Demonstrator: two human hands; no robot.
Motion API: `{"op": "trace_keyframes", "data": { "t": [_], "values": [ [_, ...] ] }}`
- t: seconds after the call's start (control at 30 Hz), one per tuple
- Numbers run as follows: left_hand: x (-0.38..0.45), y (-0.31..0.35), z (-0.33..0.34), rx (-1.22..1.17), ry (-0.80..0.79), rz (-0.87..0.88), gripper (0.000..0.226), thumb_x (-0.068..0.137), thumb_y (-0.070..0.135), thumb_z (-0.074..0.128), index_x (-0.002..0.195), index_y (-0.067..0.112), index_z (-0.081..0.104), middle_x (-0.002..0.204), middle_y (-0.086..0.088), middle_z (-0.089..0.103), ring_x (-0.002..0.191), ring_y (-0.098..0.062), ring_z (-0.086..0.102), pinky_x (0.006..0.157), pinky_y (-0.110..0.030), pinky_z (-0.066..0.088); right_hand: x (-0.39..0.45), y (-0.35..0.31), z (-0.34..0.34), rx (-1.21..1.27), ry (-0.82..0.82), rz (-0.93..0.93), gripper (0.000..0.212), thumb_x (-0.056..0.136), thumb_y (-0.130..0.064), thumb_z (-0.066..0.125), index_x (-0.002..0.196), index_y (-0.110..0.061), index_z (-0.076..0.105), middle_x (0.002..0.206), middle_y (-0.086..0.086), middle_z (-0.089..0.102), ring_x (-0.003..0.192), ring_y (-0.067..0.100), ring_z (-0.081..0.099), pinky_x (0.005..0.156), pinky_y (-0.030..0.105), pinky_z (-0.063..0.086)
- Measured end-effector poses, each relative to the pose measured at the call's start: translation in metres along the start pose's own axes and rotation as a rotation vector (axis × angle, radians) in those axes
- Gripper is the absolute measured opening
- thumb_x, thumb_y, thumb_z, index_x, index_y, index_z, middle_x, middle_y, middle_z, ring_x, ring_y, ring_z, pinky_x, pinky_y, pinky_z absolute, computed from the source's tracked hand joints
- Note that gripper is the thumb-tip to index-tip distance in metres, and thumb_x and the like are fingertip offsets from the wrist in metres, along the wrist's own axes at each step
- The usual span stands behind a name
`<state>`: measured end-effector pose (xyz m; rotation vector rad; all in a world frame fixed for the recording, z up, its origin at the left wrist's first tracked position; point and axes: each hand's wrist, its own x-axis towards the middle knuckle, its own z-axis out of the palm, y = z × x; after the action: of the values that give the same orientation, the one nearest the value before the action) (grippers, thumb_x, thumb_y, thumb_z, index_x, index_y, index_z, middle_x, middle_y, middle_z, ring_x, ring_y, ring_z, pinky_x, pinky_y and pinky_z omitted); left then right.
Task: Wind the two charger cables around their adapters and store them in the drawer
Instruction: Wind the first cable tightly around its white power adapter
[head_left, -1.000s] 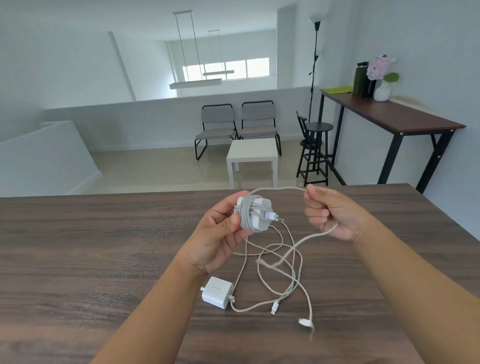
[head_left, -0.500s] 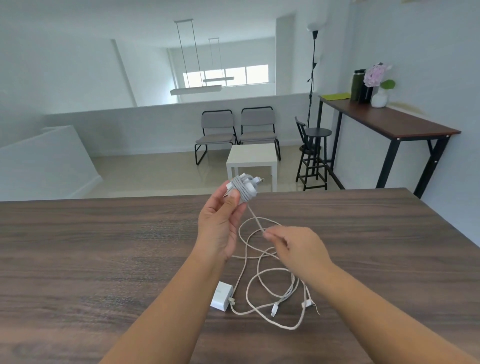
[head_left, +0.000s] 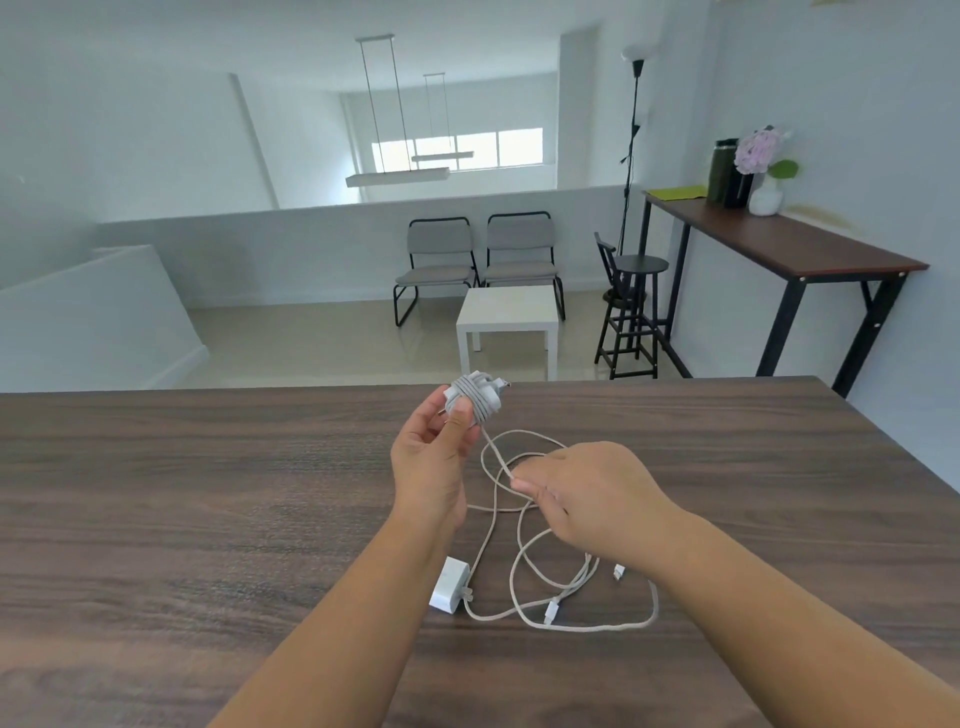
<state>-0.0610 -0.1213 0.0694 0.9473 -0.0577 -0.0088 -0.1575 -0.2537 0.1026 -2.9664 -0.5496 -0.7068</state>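
My left hand (head_left: 434, 460) holds a white adapter (head_left: 474, 400) up above the wooden table, several turns of grey cable wound around it. The cable (head_left: 493, 451) runs down from the adapter to my right hand (head_left: 587, 493), which pinches it between thumb and fingers. Loose loops of cable (head_left: 540, 566) lie tangled on the table below my hands. A second white adapter (head_left: 450, 592) lies flat on the table near my left forearm, its cable trailing right. Two cable plug ends (head_left: 551, 610) rest near the loops. No drawer is visible.
The dark wooden table (head_left: 208, 493) fills the lower view, its far edge just beyond my hands. Past it stand a white side table (head_left: 509, 312), two grey chairs, a black stool and a tall desk with a vase at the right wall.
My right hand came down from the upper right to a lower spot on the cable. My left hand lifted the wound adapter higher and further from me.
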Motion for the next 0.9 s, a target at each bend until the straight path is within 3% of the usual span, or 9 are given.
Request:
{"op": "trace_keyframes", "data": {
  "t": [0.07,0.17,0.27,0.33,0.4,0.5,0.63,0.77,0.9],
  "values": [
    [-0.001,0.0,0.001,0.007,-0.007,-0.003,0.021,0.089,0.004,0.064,0.109,0.011,0.065,0.085,-0.003,0.061,0.075,-0.012,0.059,0.069,-0.018,0.055,-0.004,0.002,0.005,0.042,-0.074,0.009,0.026,0.094,-0.029,0.039,0.079,-0.022,0.059,0.063,0.0,0.06,0.058,0.025,0.054,0.045,0.027,0.024],
    [0.0,0.0,0.002,0.019,-0.024,0.01,0.025,0.089,0.005,0.064,0.114,0.009,0.064,0.088,-0.003,0.062,0.078,-0.013,0.059,0.07,-0.019,0.054,-0.008,0.005,0.006,0.041,-0.004,0.02,0.03,0.094,-0.033,0.033,0.067,-0.026,0.044,0.051,-0.002,0.046,0.048,0.026,0.042,0.04,0.023,0.012],
    [0.0,-0.001,0.005,0.046,-0.029,0.036,0.023,0.089,0.005,0.065,0.109,0.013,0.065,0.081,0.002,0.065,0.075,-0.011,0.06,0.071,-0.021,0.054,-0.01,0.004,0.005,0.021,-0.005,0.021,0.025,0.092,-0.029,0.044,0.069,-0.024,0.053,0.057,-0.002,0.059,0.052,0.025,0.056,0.04,0.024,0.014],
    [-0.003,-0.004,0.007,0.063,-0.026,0.038,0.023,0.088,0.005,0.065,0.109,0.014,0.065,0.073,0.008,0.067,0.072,-0.008,0.061,0.071,-0.021,0.054,-0.01,0.001,0.004,0.015,-0.063,0.009,0.025,0.098,-0.028,0.04,0.081,-0.022,0.058,0.071,0.0,0.064,0.066,0.026,0.059,0.045,0.029,0.029],
    [-0.006,-0.006,0.009,0.018,-0.024,-0.002,0.024,0.089,0.006,0.065,0.112,0.012,0.064,0.078,0.006,0.067,0.075,-0.008,0.062,0.069,-0.018,0.055,-0.011,-0.001,0.003,0.065,-0.143,0.026,0.029,0.101,-0.031,0.031,0.092,-0.022,0.057,0.086,0.003,0.065,0.081,0.028,0.058,0.06,0.033,0.04],
    [-0.004,0.0,0.011,-0.11,-0.004,-0.097,0.023,0.089,0.01,0.064,0.112,0.01,0.064,0.096,-0.002,0.068,0.08,-0.008,0.066,0.069,-0.015,0.056,-0.01,0.0,0.007,0.091,-0.19,0.07,0.029,0.1,-0.032,0.033,0.103,-0.025,0.061,0.095,0.006,0.068,0.09,0.031,0.06,0.066,0.033,0.039],
    [-0.002,0.008,0.013,-0.154,0.006,-0.153,0.023,0.089,0.009,0.064,0.112,0.006,0.065,0.095,-0.003,0.07,0.072,-0.004,0.067,0.066,-0.014,0.057,-0.013,-0.002,0.019,0.032,-0.262,0.087,0.028,0.099,-0.026,0.036,0.114,-0.026,0.059,0.101,0.008,0.069,0.093,0.034,0.062,0.065,0.033,0.037],
    [-0.002,0.007,0.005,-0.052,0.011,-0.143,0.028,0.086,0.005,0.067,0.114,0.005,0.064,0.095,-0.004,0.069,0.072,-0.006,0.068,0.064,-0.015,0.056,-0.011,-0.003,0.012,0.07,-0.267,0.067,0.029,0.1,-0.031,0.031,0.11,-0.027,0.058,0.1,0.006,0.069,0.093,0.032,0.062,0.069,0.033,0.044],
    [0.0,0.007,-0.004,0.123,-0.03,-0.062,0.038,0.082,0.004,0.072,0.118,0.004,0.063,0.09,-0.007,0.06,0.073,-0.011,0.063,0.063,-0.016,0.054,-0.006,0.008,-0.011,0.091,-0.208,0.001,0.034,0.099,-0.041,0.022,0.088,-0.028,0.052,0.09,-0.002,0.069,0.083,0.028,0.062,0.069,0.034,0.048]
  ]
}}
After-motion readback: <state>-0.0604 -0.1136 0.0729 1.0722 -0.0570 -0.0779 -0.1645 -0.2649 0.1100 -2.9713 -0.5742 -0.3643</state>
